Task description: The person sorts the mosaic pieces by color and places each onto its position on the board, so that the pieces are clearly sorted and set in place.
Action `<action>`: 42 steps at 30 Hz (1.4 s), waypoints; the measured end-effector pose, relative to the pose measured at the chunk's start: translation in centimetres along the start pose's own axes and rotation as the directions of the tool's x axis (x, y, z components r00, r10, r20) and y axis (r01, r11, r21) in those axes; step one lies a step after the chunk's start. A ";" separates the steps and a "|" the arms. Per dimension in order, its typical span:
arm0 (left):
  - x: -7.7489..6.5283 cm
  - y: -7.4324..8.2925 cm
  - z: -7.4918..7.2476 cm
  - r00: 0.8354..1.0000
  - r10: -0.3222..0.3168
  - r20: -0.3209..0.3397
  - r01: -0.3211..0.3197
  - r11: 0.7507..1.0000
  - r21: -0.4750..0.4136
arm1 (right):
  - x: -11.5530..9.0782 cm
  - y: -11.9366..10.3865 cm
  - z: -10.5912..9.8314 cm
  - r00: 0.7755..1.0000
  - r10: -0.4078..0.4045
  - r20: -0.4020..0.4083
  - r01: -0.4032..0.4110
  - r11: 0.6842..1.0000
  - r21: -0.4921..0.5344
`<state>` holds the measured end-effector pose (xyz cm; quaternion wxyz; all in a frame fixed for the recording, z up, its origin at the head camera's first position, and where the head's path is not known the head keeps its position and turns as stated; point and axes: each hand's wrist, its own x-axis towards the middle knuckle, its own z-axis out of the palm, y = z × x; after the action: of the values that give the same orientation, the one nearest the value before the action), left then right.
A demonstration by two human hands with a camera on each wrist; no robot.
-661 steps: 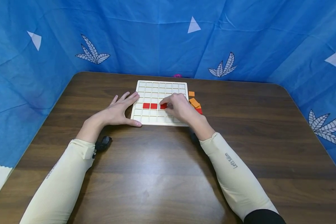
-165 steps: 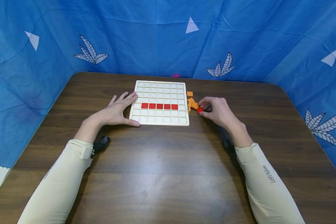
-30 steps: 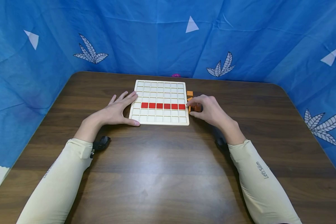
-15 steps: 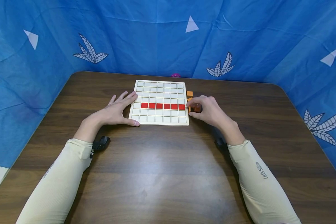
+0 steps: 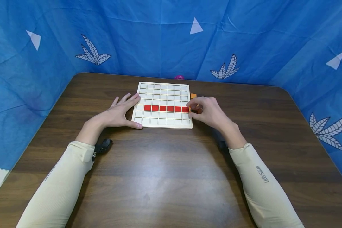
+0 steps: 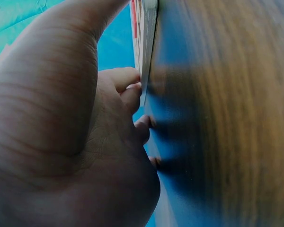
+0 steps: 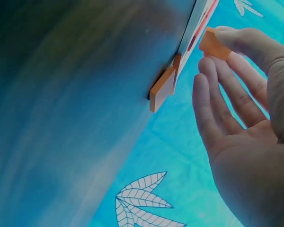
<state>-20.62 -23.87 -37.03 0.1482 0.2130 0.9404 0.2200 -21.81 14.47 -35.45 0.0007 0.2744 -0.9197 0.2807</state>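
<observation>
left hand (image 5: pixel 116 114) spread against board (image 5: pixel 162 121), left side; right hand (image 5: pixel 209 110) pinching orange tile (image 7: pixel 214 44) by right edge (six red tiles (image 5: pixel 162 108) in row).

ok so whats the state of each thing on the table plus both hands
board: flat, mostly unfilled
red tiles: six, set in one row
orange tile: pinched, not set in a cell
loose orange tiles: right of board, partly hidden
left hand: spread, touching board's left side
right hand: pinching orange tile
</observation>
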 end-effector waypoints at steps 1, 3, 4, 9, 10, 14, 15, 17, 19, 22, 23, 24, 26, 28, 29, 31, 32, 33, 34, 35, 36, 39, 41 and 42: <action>0.0 0.0 0.0 1.000 0.001 0.000 -0.001 1.000 0.001 | 0.1 -0.2 0.1 1.000 0.001 -0.001 -0.001 1.000 0.010; 0.0 0.0 0.0 1.000 0.001 0.000 -0.001 1.000 0.003 | 0.4 -0.5 0.3 1.000 0.002 0.002 -0.002 1.000 0.024; 0.0 0.0 0.0 1.000 0.001 0.000 -0.001 1.000 0.005 | 0.6 -0.8 0.4 1.000 0.003 0.004 -0.003 1.000 0.028; 0.0 0.0 0.0 1.000 0.001 0.001 -0.001 1.000 0.009 | 1.7 -2.0 1.2 1.000 -0.012 0.014 0.012 0.999 0.030; 0.0 0.0 0.0 1.000 0.001 0.002 -0.001 1.000 0.009 | 1.9 -2.3 1.4 1.000 -0.015 0.016 0.014 0.999 0.029; 0.1 0.0 0.0 1.000 0.003 0.000 -0.003 1.000 0.010 | 2.9 -3.5 2.1 0.999 -0.027 0.033 0.026 0.999 0.046; 0.2 0.0 0.0 1.000 0.004 0.000 -0.004 1.000 0.010 | 3.2 -3.8 2.4 0.999 -0.032 0.038 0.030 0.998 0.052; 0.2 0.0 0.0 1.000 0.006 -0.002 -0.006 1.000 0.009 | 3.7 -4.4 2.8 0.998 -0.043 0.042 0.040 0.997 0.059; 0.3 -0.1 0.0 1.000 0.007 -0.002 -0.007 1.000 0.008 | 4.1 -4.9 3.2 0.998 -0.053 0.043 0.050 0.997 0.064; 0.3 -0.1 0.1 1.000 0.004 -0.001 -0.004 1.000 0.006 | 4.8 -5.7 3.9 0.998 -0.060 0.032 0.058 0.995 0.085; 0.3 -0.2 0.1 1.000 0.003 -0.001 -0.003 1.000 0.006 | 5.0 -6.0 4.2 0.998 -0.058 0.031 0.055 0.994 0.095; 0.3 -0.2 0.1 1.000 0.002 0.000 -0.002 1.000 0.004 | 5.2 -6.2 4.4 0.998 -0.055 0.028 0.052 0.993 0.105; 0.2 -0.3 0.1 1.000 0.002 0.000 -0.002 1.000 0.004 | 5.6 -6.8 4.9 0.999 -0.047 0.021 0.044 0.992 0.119; 0.2 -0.3 0.1 1.000 0.002 -0.002 -0.002 1.000 0.002 | 6.0 -7.3 5.3 0.999 -0.037 0.013 0.035 0.992 0.122; 0.2 -0.3 0.1 1.000 0.002 -0.003 -0.002 1.000 0.001 | 6.2 -7.6 5.5 0.999 -0.032 0.007 0.031 0.992 0.124; 0.2 -0.3 0.1 1.000 0.003 -0.004 -0.003 1.000 0.000 | 6.5 -8.1 5.8 1.000 -0.024 -0.001 0.024 0.991 0.132; 0.2 -0.3 0.1 1.000 0.003 -0.005 -0.003 1.000 -0.001 | 6.7 -8.3 6.0 1.000 -0.021 -0.002 0.021 0.990 0.138; 0.2 -0.3 0.0 1.000 0.003 -0.004 -0.003 1.000 -0.001 | 6.8 -8.6 6.2 1.000 -0.017 0.000 0.016 0.989 0.144; 0.2 -0.3 0.0 1.000 0.003 -0.003 -0.003 1.000 -0.002 | 6.9 -8.8 6.3 1.000 -0.015 0.000 0.015 0.989 0.149; 0.2 -0.3 0.0 1.000 0.003 -0.002 -0.003 1.000 -0.004 | 7.1 -9.1 6.5 1.000 -0.014 0.001 0.013 0.988 0.151; 0.1 -0.2 0.0 1.000 0.002 0.000 -0.002 1.000 -0.005 | 7.2 -9.3 6.7 1.000 -0.012 0.004 0.011 0.988 0.151; 0.1 -0.2 0.0 1.000 0.003 0.001 -0.003 1.000 -0.007 | 7.6 -10.0 7.2 1.000 -0.025 0.005 0.024 0.989 0.148; 0.1 -0.1 0.0 1.000 0.007 0.000 -0.007 1.000 -0.010 | 7.8 -10.4 7.5 0.999 -0.033 0.013 0.031 0.989 0.142; 0.1 -0.1 0.0 1.000 0.010 -0.001 -0.010 1.000 -0.010 | 7.8 -10.5 7.6 0.999 -0.040 0.021 0.037 0.990 0.137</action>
<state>-20.74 -23.96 -37.07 0.1475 0.2169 0.9383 0.2255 -22.01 -0.66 -35.22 -0.0234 0.2946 -0.8929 0.3397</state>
